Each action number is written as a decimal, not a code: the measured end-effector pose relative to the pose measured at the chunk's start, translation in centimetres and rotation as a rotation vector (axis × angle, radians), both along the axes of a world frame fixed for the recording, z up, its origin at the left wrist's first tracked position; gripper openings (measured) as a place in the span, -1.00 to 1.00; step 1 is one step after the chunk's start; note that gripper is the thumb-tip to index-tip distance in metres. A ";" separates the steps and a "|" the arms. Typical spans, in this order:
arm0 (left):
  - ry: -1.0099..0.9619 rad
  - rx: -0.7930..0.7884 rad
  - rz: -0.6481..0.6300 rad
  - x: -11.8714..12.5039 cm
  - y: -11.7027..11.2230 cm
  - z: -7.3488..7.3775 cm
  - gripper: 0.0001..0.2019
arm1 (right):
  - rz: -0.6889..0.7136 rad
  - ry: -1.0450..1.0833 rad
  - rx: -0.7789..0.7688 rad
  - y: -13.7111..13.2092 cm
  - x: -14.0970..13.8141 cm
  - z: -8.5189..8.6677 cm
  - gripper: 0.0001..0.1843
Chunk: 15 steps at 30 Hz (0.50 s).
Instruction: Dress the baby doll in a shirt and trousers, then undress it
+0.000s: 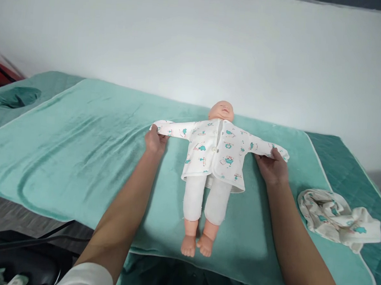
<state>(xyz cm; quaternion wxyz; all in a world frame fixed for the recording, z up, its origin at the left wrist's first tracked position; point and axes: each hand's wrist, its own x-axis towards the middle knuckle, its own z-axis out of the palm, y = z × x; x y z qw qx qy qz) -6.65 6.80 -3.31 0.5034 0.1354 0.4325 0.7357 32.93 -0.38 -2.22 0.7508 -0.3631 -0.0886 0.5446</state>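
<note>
A baby doll (224, 111) lies on its back, head toward the wall and bare feet toward me. It wears a white printed jacket (206, 150), fastened by a button at mid-chest, with the sleeves spread out sideways. White cloth covers its legs (194, 198) down to the shins. My left hand (156, 139) pinches the end of the sleeve on the left. On the other side, my right hand (273, 164) has its thumb on top of the sleeve and its fingers beneath, near the cuff. The doll's hands are hidden inside the sleeves.
A crumpled printed cloth (339, 218) lies to the right. The green bed cover (64, 152) has folds on the left, and a hollow (17, 96) shows at the bed's far left end. Behind stands a white wall (183, 43). A black chair (18, 256) is at lower left.
</note>
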 end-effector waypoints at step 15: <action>0.539 -0.050 0.136 -1.6 -0.5 -1.8 -0.76 | -0.192 -0.188 0.002 -0.2 1.8 -0.1 -0.55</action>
